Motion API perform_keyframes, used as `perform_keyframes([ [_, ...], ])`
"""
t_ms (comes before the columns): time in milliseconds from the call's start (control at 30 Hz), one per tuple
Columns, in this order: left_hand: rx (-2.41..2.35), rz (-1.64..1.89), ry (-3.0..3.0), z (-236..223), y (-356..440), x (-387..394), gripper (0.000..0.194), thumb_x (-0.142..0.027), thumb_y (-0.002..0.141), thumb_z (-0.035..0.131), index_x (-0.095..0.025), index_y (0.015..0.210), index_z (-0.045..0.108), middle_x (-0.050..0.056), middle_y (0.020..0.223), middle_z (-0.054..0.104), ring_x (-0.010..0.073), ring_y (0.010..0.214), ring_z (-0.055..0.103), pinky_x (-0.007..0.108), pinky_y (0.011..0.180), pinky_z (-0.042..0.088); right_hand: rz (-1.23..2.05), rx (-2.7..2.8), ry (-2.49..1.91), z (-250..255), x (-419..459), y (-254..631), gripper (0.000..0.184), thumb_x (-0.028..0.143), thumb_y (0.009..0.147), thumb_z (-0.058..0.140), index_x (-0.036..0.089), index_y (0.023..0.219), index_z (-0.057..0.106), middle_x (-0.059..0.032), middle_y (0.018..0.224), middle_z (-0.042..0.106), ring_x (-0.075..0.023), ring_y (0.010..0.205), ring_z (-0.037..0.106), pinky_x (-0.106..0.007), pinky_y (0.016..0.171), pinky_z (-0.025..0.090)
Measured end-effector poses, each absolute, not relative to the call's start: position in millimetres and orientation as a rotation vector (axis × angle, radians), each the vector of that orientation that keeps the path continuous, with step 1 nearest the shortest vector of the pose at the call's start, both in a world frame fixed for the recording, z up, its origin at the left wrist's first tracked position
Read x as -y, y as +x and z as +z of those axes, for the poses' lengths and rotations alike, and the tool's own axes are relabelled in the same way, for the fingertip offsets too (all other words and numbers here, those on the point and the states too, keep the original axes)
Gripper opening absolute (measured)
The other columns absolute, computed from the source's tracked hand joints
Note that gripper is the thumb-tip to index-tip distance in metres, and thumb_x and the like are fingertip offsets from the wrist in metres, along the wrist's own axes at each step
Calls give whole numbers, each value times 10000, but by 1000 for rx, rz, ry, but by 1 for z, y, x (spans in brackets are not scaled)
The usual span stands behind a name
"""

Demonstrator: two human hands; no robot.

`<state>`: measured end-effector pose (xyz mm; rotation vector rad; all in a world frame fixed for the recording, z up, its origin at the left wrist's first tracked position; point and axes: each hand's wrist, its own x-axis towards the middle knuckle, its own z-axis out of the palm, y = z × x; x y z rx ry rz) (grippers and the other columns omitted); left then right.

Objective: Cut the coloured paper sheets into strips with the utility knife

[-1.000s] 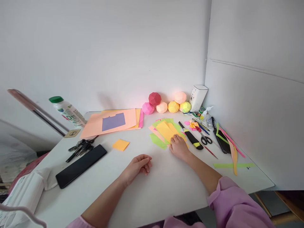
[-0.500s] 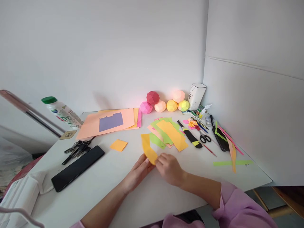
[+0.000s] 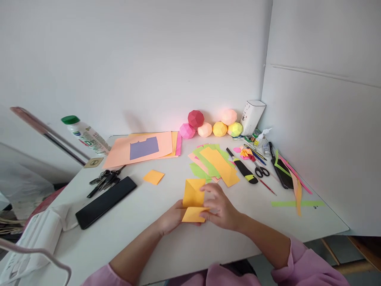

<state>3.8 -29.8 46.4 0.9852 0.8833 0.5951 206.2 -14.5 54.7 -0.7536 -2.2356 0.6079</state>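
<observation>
A yellow-orange sheet of paper (image 3: 193, 195) is bent over near its lower end, with a flap leaning toward me. My left hand (image 3: 173, 218) grips its lower left side, the fingers partly hidden behind the paper. At the right edge, my right hand (image 3: 220, 206) has its thumb by the flap and its fingers curled beside the upright part. A small folded orange paper square (image 3: 154, 177) lies on the table to the left. Beyond my hands is a loose pile of green, pink and orange paper pieces (image 3: 222, 167).
Several faceted paper balls (image 3: 195, 118) stand along the wall. A utility knife (image 3: 245, 171), scissors (image 3: 262, 171) and glue bottle (image 3: 261, 137) are at the right. Peach sheets (image 3: 119, 153), keys (image 3: 105, 180) and a long black case (image 3: 107, 201) are at the left.
The orange paper was a curved strip before; now its near end is bent up into a flap. My right hand's fingers have opened somewhat, and the view has shifted slightly.
</observation>
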Motion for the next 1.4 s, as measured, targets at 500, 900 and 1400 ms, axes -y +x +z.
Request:
perform_keyframes([
  [500,-758,788,937,49,11,39,640,-699,774,502,-208,1174,597,110,1166,629,275,1014,595,359,805,479,1375,1578,-1036,58,16,203,179,349,808,622,182,849,671,-28,779,665,-159,708,600,-282,616,499],
  [900,-1078,867,936,46,21,46,470,-594,691,683,-167,870,602,59,842,694,194,708,625,290,615,470,1536,1559,-1091,48,19,204,254,413,866,565,184,976,573,8,719,572,-114,616,525,-238,552,470],
  [1400,-1017,991,941,45,19,49,345,-504,784,647,-178,881,590,36,818,701,161,691,654,260,594,504,1655,1588,-1075,53,18,203,267,432,855,575,165,862,597,14,666,562,-107,559,513,-234,505,458],
])
